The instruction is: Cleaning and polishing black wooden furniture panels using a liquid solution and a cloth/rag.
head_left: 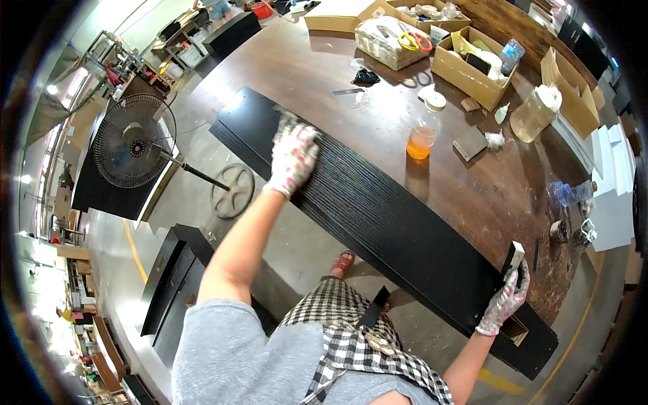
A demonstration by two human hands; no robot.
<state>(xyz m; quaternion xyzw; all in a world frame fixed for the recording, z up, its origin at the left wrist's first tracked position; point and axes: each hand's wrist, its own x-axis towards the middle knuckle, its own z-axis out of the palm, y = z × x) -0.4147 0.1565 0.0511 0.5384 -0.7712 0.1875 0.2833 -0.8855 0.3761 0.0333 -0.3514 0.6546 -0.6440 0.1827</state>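
Panel: black, ribbed, lying lengthwise along the near edge of the worktop [304, 75]; the black panel [398, 219] passes beneath the left hand and reaches beyond the right.
Left hand [295, 158]: gloved, on the panel's upper face toward its left end; fingertips blurred, so whether it grips anything cannot be told.
Right hand [503, 304]: gloved, at the panel's right end; fingers closed on a small pale-ended block [516, 254] at the panel's far side; whether the block is attached cannot be told.
Bottle: the orange-liquid bottle [420, 143] stands beyond the panel, well apart from both hands.
Far edge: open carton [466, 82] and scissors [414, 42].
Floor: fan [135, 142] off the worktop's left edge.
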